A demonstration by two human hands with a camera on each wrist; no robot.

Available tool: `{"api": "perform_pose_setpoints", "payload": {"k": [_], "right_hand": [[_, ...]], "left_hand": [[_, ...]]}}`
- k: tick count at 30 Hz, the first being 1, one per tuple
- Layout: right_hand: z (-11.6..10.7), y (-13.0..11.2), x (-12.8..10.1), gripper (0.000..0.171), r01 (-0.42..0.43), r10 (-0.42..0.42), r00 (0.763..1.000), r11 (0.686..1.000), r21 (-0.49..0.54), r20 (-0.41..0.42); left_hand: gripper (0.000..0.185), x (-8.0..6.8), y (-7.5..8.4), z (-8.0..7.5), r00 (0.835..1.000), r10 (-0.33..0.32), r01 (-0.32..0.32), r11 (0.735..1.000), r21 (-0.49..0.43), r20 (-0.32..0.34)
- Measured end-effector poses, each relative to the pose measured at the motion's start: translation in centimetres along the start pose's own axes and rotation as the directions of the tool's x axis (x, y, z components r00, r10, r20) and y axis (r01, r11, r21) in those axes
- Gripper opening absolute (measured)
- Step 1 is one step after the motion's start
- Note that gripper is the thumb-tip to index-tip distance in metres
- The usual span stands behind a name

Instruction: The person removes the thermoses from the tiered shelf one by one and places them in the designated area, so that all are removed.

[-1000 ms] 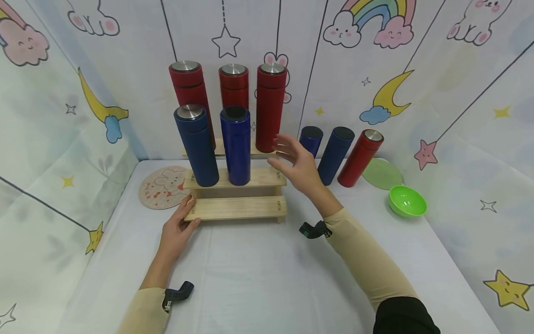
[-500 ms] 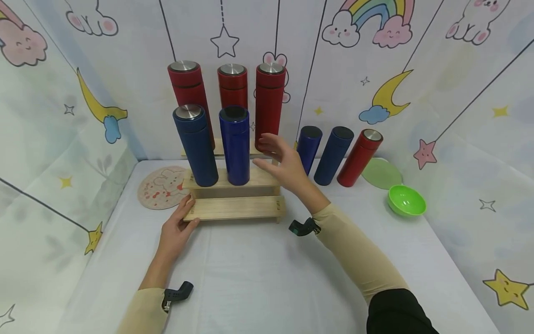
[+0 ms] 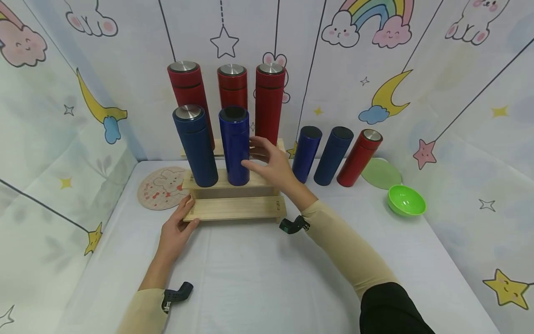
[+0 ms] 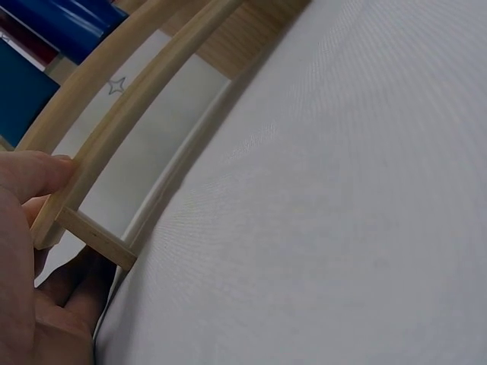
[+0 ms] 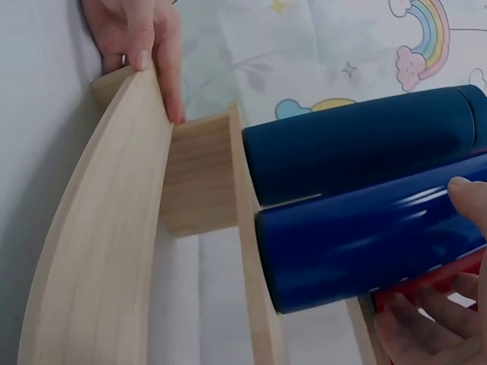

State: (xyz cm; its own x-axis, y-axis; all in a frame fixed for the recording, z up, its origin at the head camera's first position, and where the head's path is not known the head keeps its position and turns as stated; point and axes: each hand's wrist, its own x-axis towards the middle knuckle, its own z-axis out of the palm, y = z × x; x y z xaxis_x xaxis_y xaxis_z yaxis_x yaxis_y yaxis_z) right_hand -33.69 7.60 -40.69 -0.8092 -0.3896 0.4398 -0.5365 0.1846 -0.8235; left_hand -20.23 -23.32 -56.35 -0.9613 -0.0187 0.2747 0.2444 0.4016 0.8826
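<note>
Right hand, fingers spread and only lightly curved, touches the glossy blue flask standing on the middle step of the wooden stepped rack. Left hand grips the rack's lower left corner, thumb on top.

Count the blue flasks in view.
4: two on the rack's middle step, matte and glossy; two on the table right of it. None looks hidden.

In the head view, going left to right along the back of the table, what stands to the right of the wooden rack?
Dark blue flask → second dark blue flask → red flask → flat green plate → green bowl.
</note>
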Motion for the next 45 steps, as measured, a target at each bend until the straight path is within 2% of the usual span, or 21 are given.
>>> {"api": "perform_pose_setpoints", "payload": {"k": [11,32,45], "right_hand": [[1.1,0.2,0.3,0.072,-0.056,0.057,0.998,0.997,-0.050,0.024],[1.7,0.2,0.3,0.067,-0.032,0.030,0.999,0.998,-0.061,-0.021],[1.3,-0.2,-0.5,0.069,-0.049,0.044,0.998,0.995,-0.083,-0.054]], "left_hand": [[0.061,0.1,0.1,0.0,1.000,0.007,-0.007,1.000,-0.015,0.000],[0.061,0.0,0.0,0.1,1.000,-0.003,0.002,1.000,-0.013,-0.002],[0.061,0.0,0.1,0.0,1.000,0.005,-0.005,1.000,-0.010,-0.002]]}}
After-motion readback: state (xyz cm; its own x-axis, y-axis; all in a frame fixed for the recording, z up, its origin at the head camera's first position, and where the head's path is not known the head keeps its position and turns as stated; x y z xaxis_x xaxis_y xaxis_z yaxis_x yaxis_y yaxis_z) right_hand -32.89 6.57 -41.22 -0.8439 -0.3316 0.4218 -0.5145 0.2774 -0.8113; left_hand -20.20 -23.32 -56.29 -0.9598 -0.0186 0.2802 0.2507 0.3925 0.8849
